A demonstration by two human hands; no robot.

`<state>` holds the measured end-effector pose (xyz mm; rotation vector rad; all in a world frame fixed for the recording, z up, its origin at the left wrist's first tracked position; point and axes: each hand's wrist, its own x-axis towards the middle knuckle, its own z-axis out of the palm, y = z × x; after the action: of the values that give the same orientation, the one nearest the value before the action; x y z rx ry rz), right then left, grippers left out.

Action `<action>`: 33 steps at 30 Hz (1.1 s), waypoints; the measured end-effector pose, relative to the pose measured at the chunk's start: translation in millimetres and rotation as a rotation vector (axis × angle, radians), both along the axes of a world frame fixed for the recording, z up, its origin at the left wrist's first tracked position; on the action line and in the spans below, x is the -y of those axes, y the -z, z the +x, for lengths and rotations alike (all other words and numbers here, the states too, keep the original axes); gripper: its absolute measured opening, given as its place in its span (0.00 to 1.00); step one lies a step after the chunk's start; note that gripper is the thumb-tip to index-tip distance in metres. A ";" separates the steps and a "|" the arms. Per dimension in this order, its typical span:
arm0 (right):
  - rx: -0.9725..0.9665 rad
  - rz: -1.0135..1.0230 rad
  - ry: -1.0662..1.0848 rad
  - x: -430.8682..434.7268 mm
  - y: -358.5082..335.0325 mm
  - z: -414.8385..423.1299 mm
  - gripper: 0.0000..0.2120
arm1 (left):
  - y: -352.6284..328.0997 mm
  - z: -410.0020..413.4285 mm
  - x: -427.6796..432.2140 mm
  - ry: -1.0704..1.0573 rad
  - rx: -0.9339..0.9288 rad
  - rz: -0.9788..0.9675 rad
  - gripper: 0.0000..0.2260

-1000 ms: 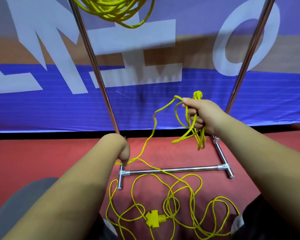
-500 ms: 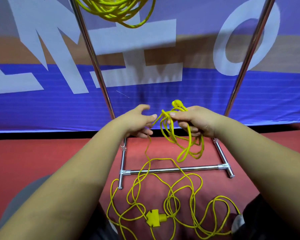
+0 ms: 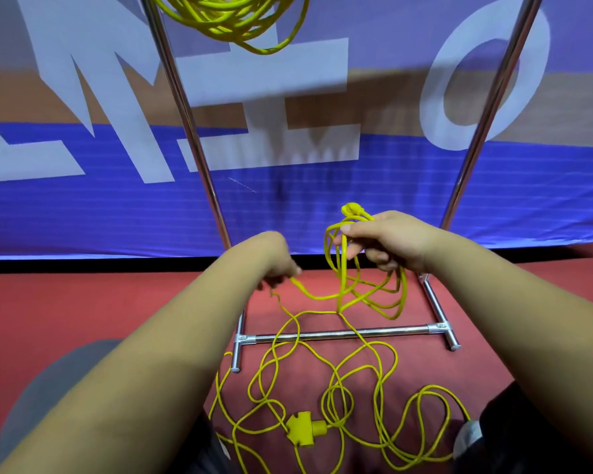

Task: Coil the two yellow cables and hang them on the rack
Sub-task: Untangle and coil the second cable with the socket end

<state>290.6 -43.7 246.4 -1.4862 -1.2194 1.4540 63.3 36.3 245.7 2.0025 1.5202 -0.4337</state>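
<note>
Nearest you, most of the yellow cable (image 3: 377, 367) sprawls loose on the red floor (image 3: 83, 302) around its socket block (image 3: 303, 432), crossing the base bar of the rack (image 3: 343, 334). Your left hand (image 3: 274, 258) pinches one strand; your right hand (image 3: 387, 241) is curled round a few hanging loops. Farthest, the other coiled cable (image 3: 233, 18) hangs high between the poles

Bright even light, soft shadows, wide-angle bending at edges.

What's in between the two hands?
In the head view, a sagging stretch of yellow cable runs from the left hand to the right hand, which holds its loops; red floor shows behind.
</note>
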 end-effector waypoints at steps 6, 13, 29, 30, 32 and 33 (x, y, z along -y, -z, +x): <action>-0.176 0.039 0.059 -3.0 -1.6 0.5 0.15 | 10.5 1.0 8.9 -0.121 0.192 -0.271 0.15; -0.410 0.098 0.094 0.1 -14.5 -2.2 0.15 | 23.8 17.3 8.0 -0.570 0.798 -0.596 0.11; -0.425 0.032 0.266 3.4 -10.5 0.1 0.17 | 33.3 -5.1 -17.5 -0.979 0.885 -0.470 0.13; -0.441 0.033 0.267 3.0 -10.6 -0.1 0.13 | 35.3 -6.1 -19.8 -0.988 0.870 -0.457 0.14; -0.465 0.018 0.255 2.1 -11.7 1.0 0.08 | 38.6 -7.2 -18.7 -0.970 0.845 -0.422 0.10; -0.469 0.006 0.244 1.9 -12.7 2.0 0.08 | 39.1 -7.3 -16.1 -0.954 0.835 -0.399 0.11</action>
<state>292.6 -45.6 259.2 -1.1511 -0.7310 1.5145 56.0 52.4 206.7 0.7870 1.4440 0.4215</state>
